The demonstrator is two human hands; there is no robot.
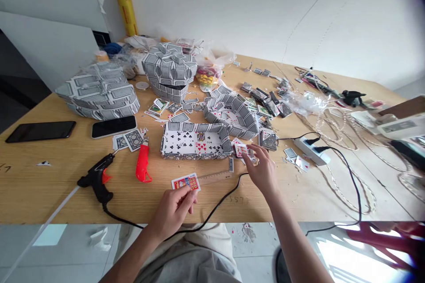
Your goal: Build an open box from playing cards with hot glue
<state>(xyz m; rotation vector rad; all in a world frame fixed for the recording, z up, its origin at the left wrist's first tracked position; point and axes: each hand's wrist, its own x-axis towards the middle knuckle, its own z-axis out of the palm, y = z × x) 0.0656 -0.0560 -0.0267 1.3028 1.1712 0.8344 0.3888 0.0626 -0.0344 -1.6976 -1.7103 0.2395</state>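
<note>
My left hand point(177, 208) pinches a red-faced playing card point(186, 182) near the table's front edge. My right hand point(260, 166) has its fingers on a small pile of cards point(244, 150), just right of a rectangular box made of playing cards point(195, 141); whether it grips one is hard to tell. A clear ruler point(215, 178) lies between my hands. Behind the rectangular box stands an open, angular card box point(232, 115). A red utility knife point(143, 161) and a black glue gun point(98, 177) lie to the left.
Two lidded card boxes point(99, 90) point(169, 68) stand at the back left. Two phones point(41, 131) point(113, 127) lie at the left. A power strip point(312, 150), cords and rope point(345, 128) spread over the right. A black cable point(215, 207) crosses the front edge.
</note>
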